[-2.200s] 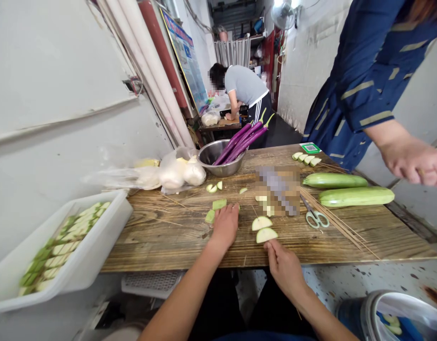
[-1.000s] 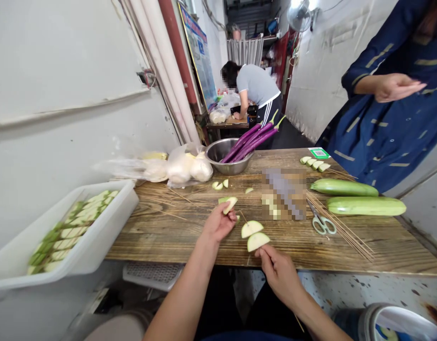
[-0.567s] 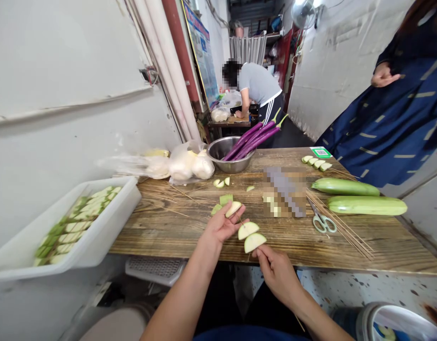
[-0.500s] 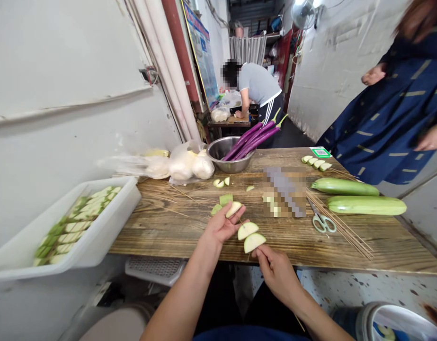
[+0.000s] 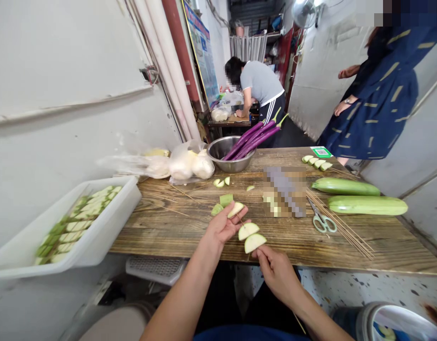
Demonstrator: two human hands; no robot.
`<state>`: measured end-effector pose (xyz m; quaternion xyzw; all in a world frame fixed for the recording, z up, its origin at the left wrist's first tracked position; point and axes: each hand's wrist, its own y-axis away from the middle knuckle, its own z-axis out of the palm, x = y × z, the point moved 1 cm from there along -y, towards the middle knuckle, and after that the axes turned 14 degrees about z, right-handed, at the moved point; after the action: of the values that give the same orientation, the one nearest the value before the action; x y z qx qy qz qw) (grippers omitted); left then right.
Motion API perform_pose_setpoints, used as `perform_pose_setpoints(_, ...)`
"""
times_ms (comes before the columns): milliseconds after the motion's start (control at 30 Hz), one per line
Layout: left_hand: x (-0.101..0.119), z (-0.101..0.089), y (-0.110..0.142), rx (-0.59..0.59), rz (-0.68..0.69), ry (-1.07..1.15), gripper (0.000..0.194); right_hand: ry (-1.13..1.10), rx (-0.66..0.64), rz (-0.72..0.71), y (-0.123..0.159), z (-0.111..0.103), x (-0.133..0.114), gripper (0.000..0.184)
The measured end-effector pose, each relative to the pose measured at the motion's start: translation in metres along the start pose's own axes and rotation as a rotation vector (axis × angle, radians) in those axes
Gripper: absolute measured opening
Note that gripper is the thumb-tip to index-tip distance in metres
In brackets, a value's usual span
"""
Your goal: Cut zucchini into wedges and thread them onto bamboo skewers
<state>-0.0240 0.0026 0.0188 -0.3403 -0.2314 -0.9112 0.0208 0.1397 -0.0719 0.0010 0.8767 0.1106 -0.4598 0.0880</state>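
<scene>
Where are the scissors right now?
In the head view, the scissors lie right of centre on the wooden table, beside loose skewers and near two whole zucchini.

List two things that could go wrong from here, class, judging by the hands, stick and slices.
The stick points towards the left hand, so it might prick it. The slice in that hand looks thin, so it could split if pierced.

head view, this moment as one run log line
left hand: holds one slice | right hand: grips skewer bearing two slices | on table: scissors, two whole zucchini
</scene>
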Motion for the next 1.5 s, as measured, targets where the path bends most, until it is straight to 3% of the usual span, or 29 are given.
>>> perform_pose_setpoints(900, -0.019, -0.001, 0.006, 0.008, 0.059, -0.119, 0.004, -0.006, 0.025, 0.054, 0.001, 0.005, 0.001, 0.03)
perform_pose_setpoints(1500, -0.026, -0.002, 0.008, 0.0, 0.028, -0.155, 0.006, 0.002, 0.029, 0.06, 0.0, 0.008, 0.005, 0.031)
